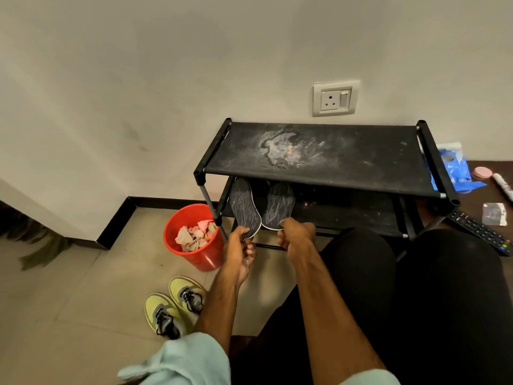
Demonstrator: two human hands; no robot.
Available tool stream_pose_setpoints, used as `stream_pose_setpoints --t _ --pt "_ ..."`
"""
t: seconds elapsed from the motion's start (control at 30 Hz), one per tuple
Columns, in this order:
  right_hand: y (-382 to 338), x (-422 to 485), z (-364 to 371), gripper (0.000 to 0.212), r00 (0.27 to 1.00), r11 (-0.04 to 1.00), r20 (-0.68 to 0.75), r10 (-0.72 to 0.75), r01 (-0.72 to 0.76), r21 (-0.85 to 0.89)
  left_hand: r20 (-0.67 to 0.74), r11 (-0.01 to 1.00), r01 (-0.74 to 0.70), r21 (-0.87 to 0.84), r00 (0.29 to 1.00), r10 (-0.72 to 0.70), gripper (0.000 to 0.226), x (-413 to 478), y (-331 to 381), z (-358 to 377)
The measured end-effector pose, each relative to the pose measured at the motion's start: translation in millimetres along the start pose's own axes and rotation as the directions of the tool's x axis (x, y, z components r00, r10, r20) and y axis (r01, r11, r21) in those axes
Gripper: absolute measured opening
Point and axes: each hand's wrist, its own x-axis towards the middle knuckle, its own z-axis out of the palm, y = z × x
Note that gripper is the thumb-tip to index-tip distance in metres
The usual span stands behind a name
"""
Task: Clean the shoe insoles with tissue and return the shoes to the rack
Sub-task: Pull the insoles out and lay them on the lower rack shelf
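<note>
Two flat, tongue-shaped insoles sit in my grip at the centre of the frame, the left insole [245,208] and the right insole [279,205]. Both are dark grey with a pale streaky grain and a thin light rim, their toes reaching under the top shelf of the rack [319,159]. That rack is black fabric stretched on thin tubes, its top smeared with chalky white dust. My left hand [240,245] pinches the heel of the left insole, thumb on top and fingers curled beneath. My right hand [298,236] is curled round the heel of the right one, knuckles up. Both forearms stretch forward from the lower edge. Lower left on the tiled floor [83,301] lie the yellow-green shoes [175,307] with dark laces. Beside the rack stands a glossy red bucket [205,259] of crumpled tissue [194,236].
</note>
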Motion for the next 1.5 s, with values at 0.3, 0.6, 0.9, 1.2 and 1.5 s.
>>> stream_pose_setpoints --t 0.3,0.6,0.9,1.2,1.5 --pt "-9 -53 -17 0.015 0.98 0.969 0.093 -0.177 0.189 -0.156 -0.101 0.991 -0.044 -0.13 0.994 0.031 0.017 -81 20 -2" --pt "-39 -100 -49 0.024 0.898 0.708 0.291 -0.33 0.439 -0.554 0.007 0.987 0.121 -0.104 0.993 -0.121 0.014 -172 22 -21" --pt "-45 -123 -43 0.02 0.886 0.527 0.395 -0.245 0.463 -0.713 0.081 0.97 0.204 -0.132 0.978 -0.194 0.022 -190 4 -35" --pt "-11 -81 -13 0.01 0.904 0.468 0.414 -0.103 0.412 -0.782 -0.131 0.975 0.212 -0.065 0.967 -0.219 0.021 -137 -21 -54" --pt "57 31 21 0.019 0.963 0.602 0.26 0.069 0.168 -0.781 -0.299 0.968 0.248 -0.032 0.922 -0.246 0.015 -41 -46 -57"
